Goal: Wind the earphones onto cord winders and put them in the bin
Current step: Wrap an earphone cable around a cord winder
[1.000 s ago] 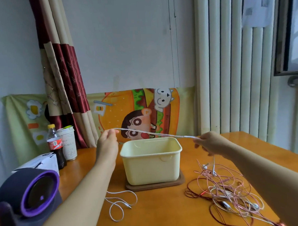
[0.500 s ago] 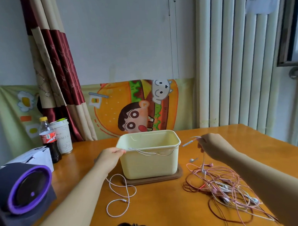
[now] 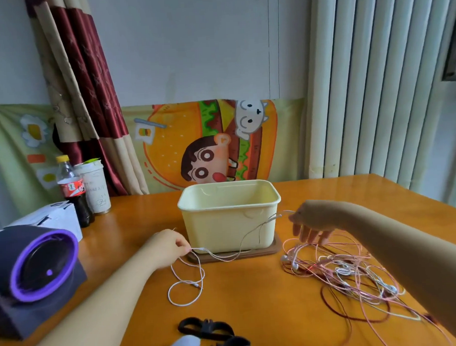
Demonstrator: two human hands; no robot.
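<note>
As left grip (image 3: 167, 247) pinches white earphone cord (image 3: 203, 250), right grip (image 3: 312, 220) pinches far end; orange table (image 3: 253, 289), white wall (image 3: 190, 43).

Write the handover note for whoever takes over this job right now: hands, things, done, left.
Left hand: pinches the white earphone cord low over the table, left of the bin.
Right hand: pinches the same cord's other end, right of the bin.
Things: the cream bin shows nothing inside from this angle. The cord sags across its front, with its loose end looped on the table. The pink and red earphone tangle lies to the right, the black cord winders at the near edge.
Done: one white cord lies clear of the tangle.
Left: wind it, bin it, then do the rest.
</note>
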